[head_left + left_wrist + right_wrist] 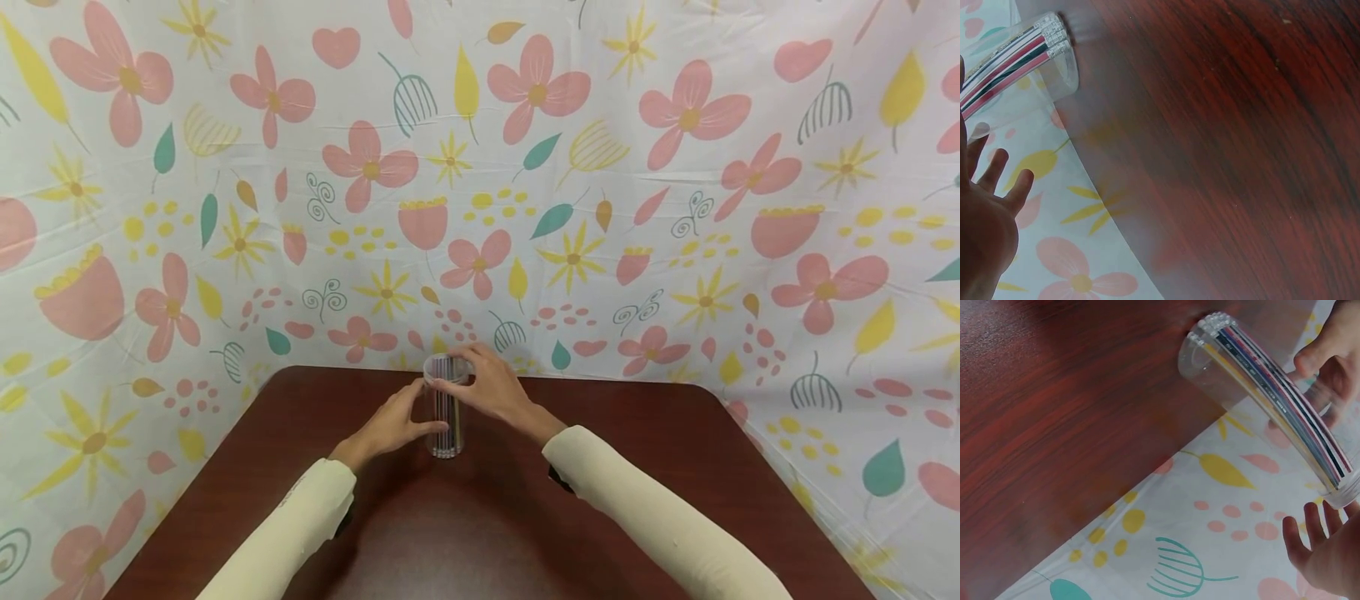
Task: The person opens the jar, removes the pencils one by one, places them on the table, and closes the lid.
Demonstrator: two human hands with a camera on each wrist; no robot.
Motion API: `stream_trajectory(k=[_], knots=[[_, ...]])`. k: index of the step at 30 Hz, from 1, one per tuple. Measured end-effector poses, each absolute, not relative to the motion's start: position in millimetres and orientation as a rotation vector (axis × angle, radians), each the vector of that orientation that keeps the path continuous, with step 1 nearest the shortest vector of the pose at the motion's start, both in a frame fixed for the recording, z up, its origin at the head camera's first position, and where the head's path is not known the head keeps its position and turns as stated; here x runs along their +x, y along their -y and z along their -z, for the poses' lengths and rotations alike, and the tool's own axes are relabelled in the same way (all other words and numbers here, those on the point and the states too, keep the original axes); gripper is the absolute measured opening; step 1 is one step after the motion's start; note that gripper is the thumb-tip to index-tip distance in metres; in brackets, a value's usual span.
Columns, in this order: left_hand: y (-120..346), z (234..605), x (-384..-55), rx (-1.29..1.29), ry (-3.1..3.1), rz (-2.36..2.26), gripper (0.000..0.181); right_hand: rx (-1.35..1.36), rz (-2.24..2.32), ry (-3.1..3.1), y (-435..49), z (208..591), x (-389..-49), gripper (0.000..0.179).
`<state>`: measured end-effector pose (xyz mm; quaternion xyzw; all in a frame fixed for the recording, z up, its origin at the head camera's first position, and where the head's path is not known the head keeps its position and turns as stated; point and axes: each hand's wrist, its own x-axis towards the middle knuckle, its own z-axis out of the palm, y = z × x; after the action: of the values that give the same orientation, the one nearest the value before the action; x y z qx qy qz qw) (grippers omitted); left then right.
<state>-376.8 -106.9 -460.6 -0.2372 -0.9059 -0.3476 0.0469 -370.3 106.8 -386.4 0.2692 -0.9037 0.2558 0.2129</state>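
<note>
A clear cylindrical container (pixel 431 410) stands roughly upright near the far side of the table, with several pencils (pixel 1266 387) in different colours inside it. Silvery white tips show at the pencils' lower ends. My left hand (pixel 390 423) grips the container's side, its thumb across the near face and its fingers round behind. At the top, my right hand (pixel 491 385) holds the rim, thumb in front and index finger at the back. In the right wrist view the other fingers (pixel 1315 526) of that hand spread beside the rim. Whether the base touches the table cannot be told.
The dark reddish-brown wooden table (pixel 600 500) has rounded far corners. Behind it and at both sides hangs a white cloth (pixel 480 167) printed with flowers and leaves, close against the table's far edge.
</note>
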Motion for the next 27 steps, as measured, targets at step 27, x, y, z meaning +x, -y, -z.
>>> stream_trajectory(k=[27], knots=[[106.3,459.6,-375.3,-0.742,2.735,1.087,0.086,0.585,-0.702,2.45,-102.3,395.6,-368.0,0.071]])
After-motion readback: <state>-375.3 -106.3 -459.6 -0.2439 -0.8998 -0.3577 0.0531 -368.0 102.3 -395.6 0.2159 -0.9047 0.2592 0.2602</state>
